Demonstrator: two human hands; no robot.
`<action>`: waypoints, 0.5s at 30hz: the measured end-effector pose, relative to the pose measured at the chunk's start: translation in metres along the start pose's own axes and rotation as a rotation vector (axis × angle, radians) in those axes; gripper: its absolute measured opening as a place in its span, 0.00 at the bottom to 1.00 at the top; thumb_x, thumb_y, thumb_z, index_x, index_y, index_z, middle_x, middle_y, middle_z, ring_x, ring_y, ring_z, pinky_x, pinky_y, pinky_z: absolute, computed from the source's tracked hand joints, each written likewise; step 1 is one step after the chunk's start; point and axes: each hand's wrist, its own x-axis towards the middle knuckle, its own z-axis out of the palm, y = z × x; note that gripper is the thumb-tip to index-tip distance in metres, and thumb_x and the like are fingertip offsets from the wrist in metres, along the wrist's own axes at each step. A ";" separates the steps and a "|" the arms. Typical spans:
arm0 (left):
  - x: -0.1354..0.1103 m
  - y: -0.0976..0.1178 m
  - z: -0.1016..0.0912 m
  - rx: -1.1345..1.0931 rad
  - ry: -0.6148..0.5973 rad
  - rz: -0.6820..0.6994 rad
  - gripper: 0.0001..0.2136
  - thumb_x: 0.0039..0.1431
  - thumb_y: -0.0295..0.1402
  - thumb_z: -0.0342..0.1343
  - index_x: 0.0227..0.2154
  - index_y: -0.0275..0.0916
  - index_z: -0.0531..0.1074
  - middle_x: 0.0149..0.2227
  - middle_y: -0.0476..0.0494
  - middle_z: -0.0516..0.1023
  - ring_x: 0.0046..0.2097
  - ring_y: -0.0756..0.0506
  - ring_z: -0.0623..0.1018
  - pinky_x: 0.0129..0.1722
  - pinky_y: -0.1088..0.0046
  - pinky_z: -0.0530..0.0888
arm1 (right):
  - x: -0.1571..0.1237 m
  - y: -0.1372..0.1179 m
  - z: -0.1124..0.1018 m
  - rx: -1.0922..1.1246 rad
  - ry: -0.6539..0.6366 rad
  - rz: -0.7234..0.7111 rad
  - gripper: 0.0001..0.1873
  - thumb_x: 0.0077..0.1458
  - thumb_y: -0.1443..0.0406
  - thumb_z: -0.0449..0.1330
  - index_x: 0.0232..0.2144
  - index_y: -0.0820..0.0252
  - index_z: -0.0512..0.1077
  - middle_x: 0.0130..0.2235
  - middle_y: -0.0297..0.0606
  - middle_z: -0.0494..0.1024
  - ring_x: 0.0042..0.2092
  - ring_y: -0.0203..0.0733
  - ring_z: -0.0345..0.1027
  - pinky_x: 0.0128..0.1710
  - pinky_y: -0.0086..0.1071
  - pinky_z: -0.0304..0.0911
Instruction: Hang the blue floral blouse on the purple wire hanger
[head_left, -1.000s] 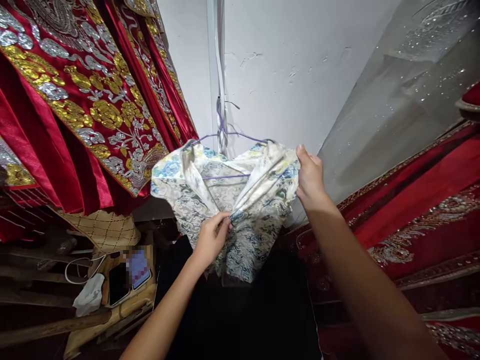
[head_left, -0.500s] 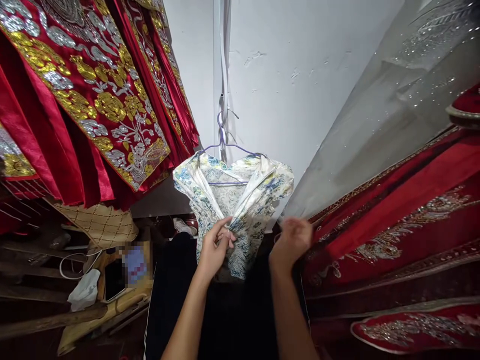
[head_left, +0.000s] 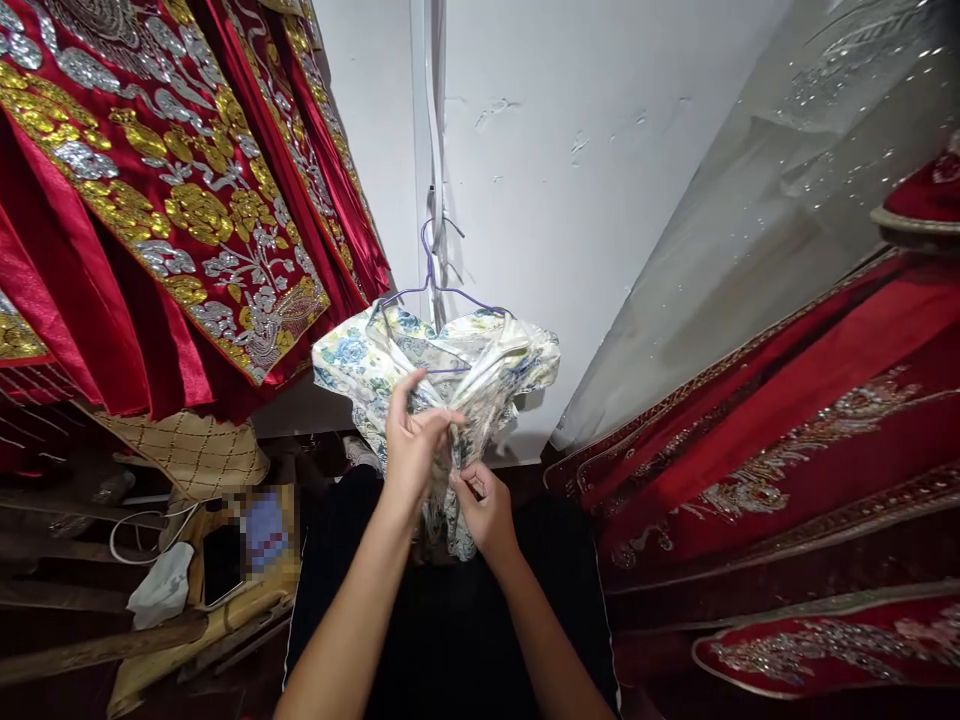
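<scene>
A short-sleeved floral blouse [head_left: 349, 350], white with blue and yellow flowers, hangs in front of me on a purple wire hanger [head_left: 409, 293]. At the bottom of its V-neck, my left hand [head_left: 412, 440] pinches the front edge between thumb and fingers. Just below and to the right, my right hand [head_left: 484, 505] is closed on the blouse's front opening, fingertips pressed together. The cloth is gathered between both hands. Any small fastener there is too small to make out.
Red embroidered garments [head_left: 202, 215] hang at the left, with more red beaded clothing [head_left: 750, 430] at the right. A sheer sparkling white fabric [head_left: 697, 240] slopes along the wall [head_left: 555, 80]. Lower left, a wooden chair [head_left: 247, 610] holds a dark phone-like device [head_left: 223, 565] and white crumpled plastic [head_left: 161, 585].
My right hand has come in from the right and taken hold of the blouse front. My left hand has shifted up and left, and the blouse is bunched more.
</scene>
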 end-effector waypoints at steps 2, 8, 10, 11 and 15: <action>0.027 0.022 0.005 0.038 -0.019 0.085 0.32 0.54 0.31 0.58 0.62 0.44 0.55 0.34 0.45 0.80 0.19 0.55 0.63 0.19 0.77 0.58 | -0.003 0.002 -0.008 -0.048 0.000 0.002 0.16 0.58 0.54 0.59 0.25 0.56 0.62 0.23 0.33 0.63 0.27 0.39 0.59 0.29 0.33 0.55; 0.082 0.072 0.020 0.135 -0.060 0.246 0.31 0.54 0.29 0.57 0.61 0.45 0.54 0.34 0.45 0.79 0.20 0.53 0.69 0.20 0.75 0.62 | -0.002 0.010 -0.033 -0.123 -0.009 -0.012 0.18 0.57 0.54 0.59 0.23 0.55 0.62 0.22 0.33 0.62 0.26 0.41 0.58 0.28 0.34 0.54; 0.083 0.075 0.021 0.188 -0.084 0.263 0.30 0.56 0.31 0.57 0.61 0.45 0.54 0.33 0.46 0.79 0.20 0.53 0.68 0.20 0.75 0.63 | 0.000 0.016 -0.037 -0.129 -0.018 -0.009 0.17 0.55 0.54 0.61 0.22 0.56 0.63 0.23 0.34 0.64 0.27 0.42 0.60 0.28 0.35 0.55; 0.081 0.074 0.020 0.216 -0.111 0.264 0.29 0.57 0.32 0.57 0.61 0.45 0.55 0.34 0.46 0.79 0.20 0.53 0.68 0.20 0.74 0.63 | 0.001 0.017 -0.038 -0.125 -0.024 -0.005 0.17 0.54 0.54 0.62 0.22 0.56 0.64 0.23 0.34 0.66 0.27 0.42 0.61 0.28 0.35 0.56; 0.060 0.066 0.013 0.288 -0.187 0.274 0.28 0.61 0.37 0.57 0.62 0.45 0.56 0.33 0.47 0.79 0.19 0.54 0.66 0.20 0.74 0.65 | 0.009 -0.003 -0.037 -0.011 -0.035 0.025 0.12 0.54 0.54 0.63 0.31 0.56 0.73 0.28 0.38 0.74 0.31 0.46 0.68 0.31 0.37 0.62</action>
